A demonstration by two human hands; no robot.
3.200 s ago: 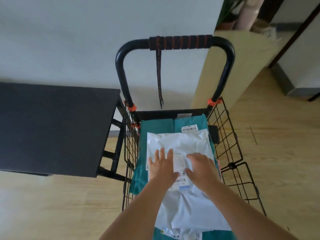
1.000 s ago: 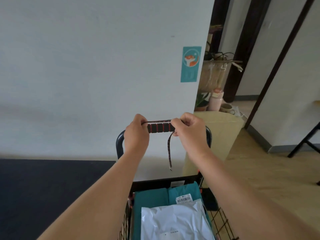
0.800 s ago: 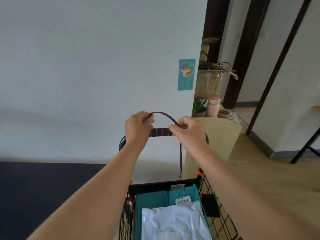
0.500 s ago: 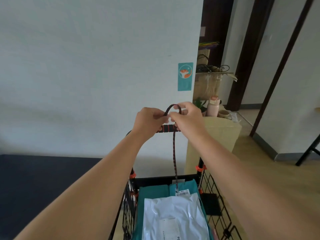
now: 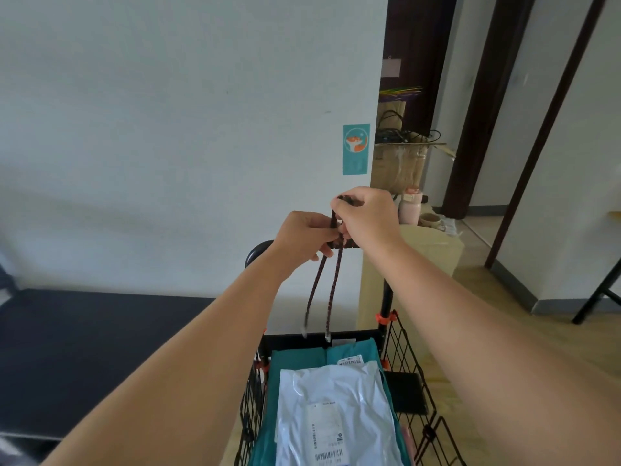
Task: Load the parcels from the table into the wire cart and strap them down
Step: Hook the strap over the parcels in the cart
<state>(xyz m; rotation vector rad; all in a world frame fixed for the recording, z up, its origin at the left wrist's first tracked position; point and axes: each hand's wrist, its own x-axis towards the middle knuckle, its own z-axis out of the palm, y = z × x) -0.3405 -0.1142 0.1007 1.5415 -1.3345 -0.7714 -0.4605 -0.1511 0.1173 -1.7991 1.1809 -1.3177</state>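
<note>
Above the wire cart (image 5: 405, 348), at its handle (image 5: 256, 253), our left hand (image 5: 307, 235) and right hand (image 5: 366, 216) both pinch the strap (image 5: 331, 290), whose two ends dangle. The parcels (image 5: 336, 405) lie stacked inside the cart. We judge that a loose pinch could drop the strap, or its ends could snag the cart's wire.

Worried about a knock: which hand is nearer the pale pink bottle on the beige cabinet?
Right. The right hand sits just left of the pale pink bottle; the left hand is farther left.

Left hand (image 5: 304, 235) and right hand (image 5: 364, 216) pinch strap (image 5: 332, 294) above cart (image 5: 289, 338)
</note>
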